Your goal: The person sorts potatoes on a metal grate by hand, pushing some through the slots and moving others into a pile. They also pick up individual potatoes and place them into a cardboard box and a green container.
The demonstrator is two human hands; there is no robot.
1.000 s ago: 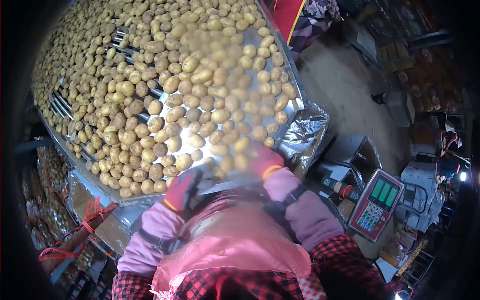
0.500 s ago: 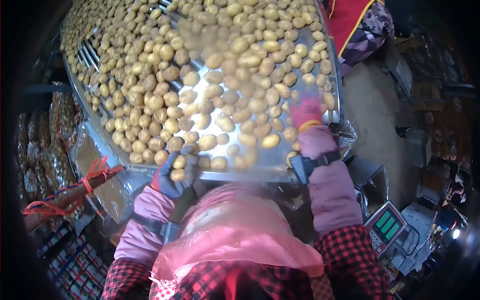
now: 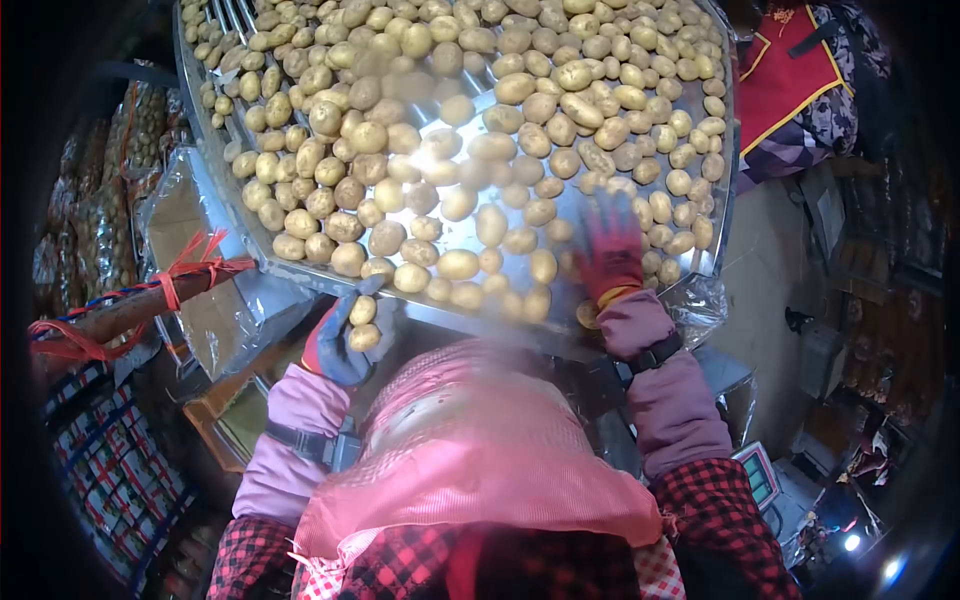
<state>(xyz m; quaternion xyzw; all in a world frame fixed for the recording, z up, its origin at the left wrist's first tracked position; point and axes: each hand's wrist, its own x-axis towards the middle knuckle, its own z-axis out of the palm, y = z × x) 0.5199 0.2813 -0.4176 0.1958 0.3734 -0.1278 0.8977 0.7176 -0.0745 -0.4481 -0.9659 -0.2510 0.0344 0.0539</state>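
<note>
Many potatoes [image 3: 458, 264] lie spread over a shiny metal tray table [image 3: 450, 318]. My left hand [image 3: 343, 335], in a grey, blue and red glove, is at the table's near left edge with two potatoes [image 3: 363, 323] in its palm, its fingers curled round them. My right hand [image 3: 610, 243], in a grey and red glove, lies over the right part of the tray with its fingers spread, touching potatoes around it. Nothing is seen gripped in it.
A person in a red apron [image 3: 795, 85] is at the upper right. At the left are a red-corded pole [image 3: 130, 308], an open carton [image 3: 205, 320] and bagged potatoes [image 3: 100, 230]. A scale display [image 3: 758, 476] stands at the lower right.
The view has shifted, so the tray sits further right and higher. My right hand's fingers are now spread over potatoes instead of blurred. My left hand still holds two potatoes, now lower beside the edge.
</note>
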